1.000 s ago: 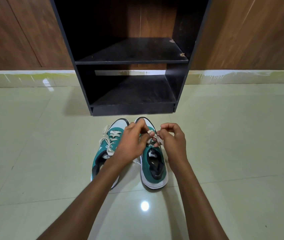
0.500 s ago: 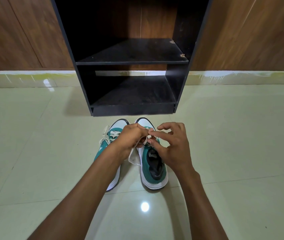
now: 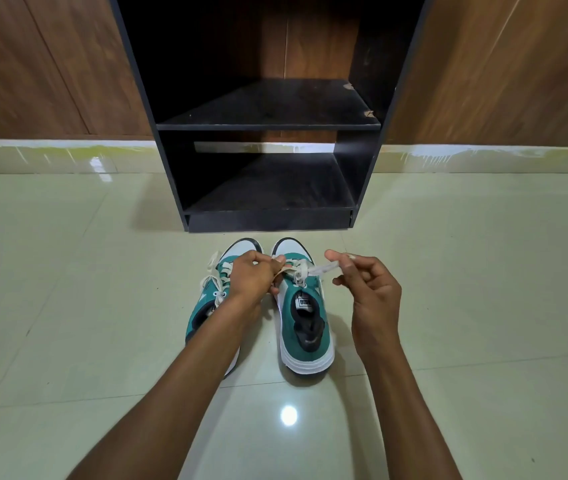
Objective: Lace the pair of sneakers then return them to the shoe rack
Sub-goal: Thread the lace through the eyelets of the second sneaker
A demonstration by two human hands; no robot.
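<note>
2 green-and-white sneakers sit side by side on the pale tiled floor (image 3: 85,323), toes pointing at the black shoe rack (image 3: 268,126) just beyond them. The rack stands against a wood-panelled wall (image 3: 50,64), and both of its 2 shelves are bare.

The left sneaker (image 3: 206,306) is partly covered by the left forearm; its cream lace (image 3: 218,282) runs across the eyelets, with loose loops hanging off its outer side. The right sneaker (image 3: 305,323) is in plain sight — heel nearest the camera, dark lining and tongue label visible.

The left hand (image 3: 253,277) hovers over the gap between the 2 toe caps, fingers curled in and pinched on 1 end of the right sneaker's lace (image 3: 301,271). The right hand (image 3: 372,289) is held out to the right of that shoe, thumb and forefinger pressed together on the other end, the remaining fingers loosely curled beneath. Between the 2 hands the lace stretches nearly level across the front eyelets — taut on the right side, with a small loop bunched at the middle of the shoe.

A ceiling light glares off the tile near the heels.
</note>
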